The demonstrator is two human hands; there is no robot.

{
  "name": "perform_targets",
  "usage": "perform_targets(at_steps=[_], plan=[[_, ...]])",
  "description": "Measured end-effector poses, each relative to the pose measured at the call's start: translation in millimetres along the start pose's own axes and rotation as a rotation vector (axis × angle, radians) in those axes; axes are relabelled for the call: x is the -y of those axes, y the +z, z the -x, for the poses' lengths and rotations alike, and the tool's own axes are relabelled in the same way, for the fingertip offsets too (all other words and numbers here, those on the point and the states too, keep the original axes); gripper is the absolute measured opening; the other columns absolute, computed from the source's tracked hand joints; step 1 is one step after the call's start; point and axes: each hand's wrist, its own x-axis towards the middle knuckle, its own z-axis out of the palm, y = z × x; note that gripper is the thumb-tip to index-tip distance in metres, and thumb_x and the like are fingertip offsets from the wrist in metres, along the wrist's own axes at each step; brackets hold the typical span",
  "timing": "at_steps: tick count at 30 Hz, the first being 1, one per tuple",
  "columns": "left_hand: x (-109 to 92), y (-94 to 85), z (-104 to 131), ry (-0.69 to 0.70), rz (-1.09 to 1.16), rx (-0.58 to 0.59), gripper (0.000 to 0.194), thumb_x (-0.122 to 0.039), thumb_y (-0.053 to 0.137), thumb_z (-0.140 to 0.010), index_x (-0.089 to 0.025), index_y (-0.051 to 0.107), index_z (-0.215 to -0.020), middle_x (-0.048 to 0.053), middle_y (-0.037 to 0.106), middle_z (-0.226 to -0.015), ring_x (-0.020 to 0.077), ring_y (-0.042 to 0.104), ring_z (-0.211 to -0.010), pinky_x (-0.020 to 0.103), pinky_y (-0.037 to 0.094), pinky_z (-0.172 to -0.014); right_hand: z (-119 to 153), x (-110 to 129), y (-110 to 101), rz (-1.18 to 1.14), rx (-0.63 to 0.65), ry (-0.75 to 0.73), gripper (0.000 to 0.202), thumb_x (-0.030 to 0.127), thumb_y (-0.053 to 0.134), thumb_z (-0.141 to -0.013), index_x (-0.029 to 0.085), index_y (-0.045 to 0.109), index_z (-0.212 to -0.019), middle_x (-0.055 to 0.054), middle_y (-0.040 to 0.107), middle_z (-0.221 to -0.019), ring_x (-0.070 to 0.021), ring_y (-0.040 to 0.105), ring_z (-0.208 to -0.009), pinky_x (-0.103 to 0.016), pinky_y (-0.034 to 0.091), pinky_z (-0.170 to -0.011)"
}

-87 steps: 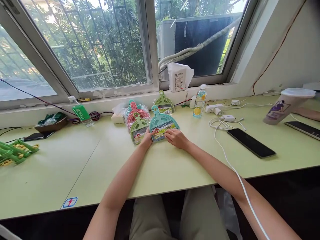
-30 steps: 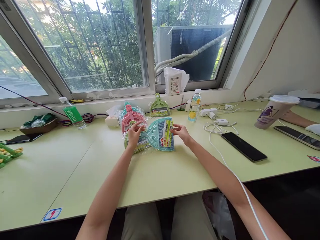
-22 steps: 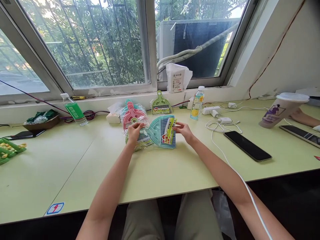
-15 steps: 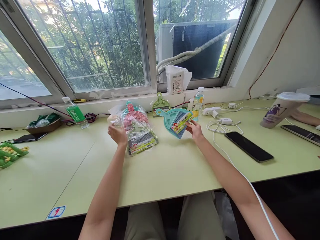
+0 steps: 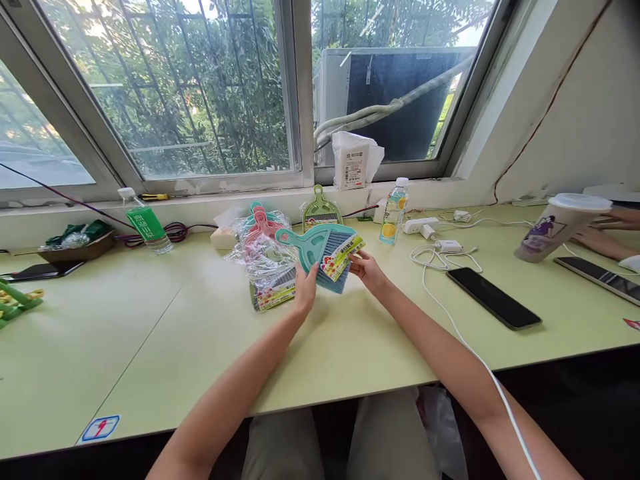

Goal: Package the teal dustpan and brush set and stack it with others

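Above the table (image 5: 170, 353), near the wrapped dustpans (image 5: 266, 261), left hand (image 5: 306, 288) and right hand (image 5: 367, 271) pinch the tilted blue dustpan (image 5: 311, 250) between thumb and fingers; apparently a turning step, calling for one pinch to loosen.

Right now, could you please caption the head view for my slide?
Left hand and right hand hold a teal dustpan with brush near plastic-wrapped sets.
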Motion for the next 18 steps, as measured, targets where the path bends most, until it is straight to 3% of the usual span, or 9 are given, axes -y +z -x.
perform_targets(at_steps=[3,5,7,8,10,13,15,18], plan=[[11.1,-7.7,-6.1,-0.097,-0.034,0.029,0.023,-0.032,0.063,-0.085,-0.021,0.055,-0.103,0.004,0.06,-0.089,0.0196,0.062,-0.083,0.028,0.054,-0.069,-4.9,-0.7,-1.8,0.04,0.039,0.096,0.017,0.022,0.07,-0.076,0.019,0.067,-0.093,-0.005,0.076,-0.089,-0.0177,0.073,-0.072,-0.03,0.06,-0.07],[10.0,-9.9,-6.1,-0.091,-0.057,0.054,0.021,-0.036,0.062,-0.085,-0.02,0.053,-0.096,-0.001,0.053,-0.073,0.013,0.055,-0.057,0.023,0.046,-0.049,-13.5,5.9,-13.8,0.074,0.03,0.139,0.009,0.022,0.065,-0.081,0.017,0.067,-0.089,-0.006,0.075,-0.083,-0.0181,0.072,-0.068,-0.031,0.06,-0.066],[6.6,-7.1,-1.4,-0.091,-0.026,0.106,0.022,-0.037,0.062,-0.085,-0.02,0.051,-0.093,-0.004,0.048,-0.066,0.0092,0.047,-0.046,0.021,0.039,-0.04,-22.8,19.8,-37.1,0.058,-0.082,0.103,0.006,0.02,0.061,-0.084,0.016,0.065,-0.086,-0.006,0.074,-0.077,-0.0168,0.07,-0.062,-0.03,0.06,-0.062],[5.2,-4.2,2.2,-0.113,0.0,0.145,0.023,-0.039,0.062,-0.085,-0.02,0.05,-0.091,-0.004,0.046,-0.064,0.0083,0.045,-0.044,0.02,0.036,-0.038,-26.2,28.8,-52.4,-0.004,-0.245,0.046,0.006,0.017,0.057,-0.086,0.017,0.063,-0.085,-0.004,0.072,-0.074,-0.0148,0.069,-0.06,-0.028,0.059,-0.061],[4.5,2.7,10.6,-0.205,0.028,0.224,0.025,-0.042,0.06,-0.086,-0.02,0.048,-0.089,-0.005,0.043,-0.059,0.0078,0.042,-0.041,0.019,0.033,-0.037,-28.5,48.2,-86.2,-0.251,-0.697,-0.147,0.013,0.015,0.048,-0.089,0.018,0.06,-0.086,-0.001,0.07,-0.072,-0.0104,0.067,-0.058,-0.021,0.058,-0.059],[7.5,10.6,22.1,-0.349,-0.024,0.311,0.027,-0.047,0.053,-0.09,-0.021,0.047,-0.094,-0.006,0.041,-0.056,0.0086,0.042,-0.04,0.019,0.032,-0.037,-23.4,71.9,-125.3,-0.363,-0.917,-0.27,0.032,0.027,0.023,-0.1,0.023,0.055,-0.098,0.0,0.067,-0.079,-0.0069,0.067,-0.064,-0.017,0.057,-0.058],[10.0,12.2,27.0,-0.369,-0.097,0.351,0.029,-0.05,0.049,-0.092,-0.022,0.046,-0.099,-0.006,0.042,-0.057,0.009,0.043,-0.041,0.019,0.033,-0.038,-20.4,79.3,-131.9,-0.437,-0.918,-0.305,0.037,0.032,0.018,-0.101,0.023,0.054,-0.101,0.0,0.066,-0.079,-0.0077,0.068,-0.068,-0.017,0.058,-0.057],[11.1,10.0,28.3,-0.331,-0.19,0.366,0.032,-0.054,0.047,-0.092,-0.022,0.044,-0.097,-0.006,0.043,-0.058,0.009,0.043,-0.041,0.02,0.034,-0.04,-21.5,74.0,-109.5,-0.296,-0.662,-0.24,0.024,0.031,0.037,-0.098,0.019,0.057,-0.096,-0.001,0.066,-0.076,-0.0081,0.066,-0.065,-0.017,0.055,-0.057]])
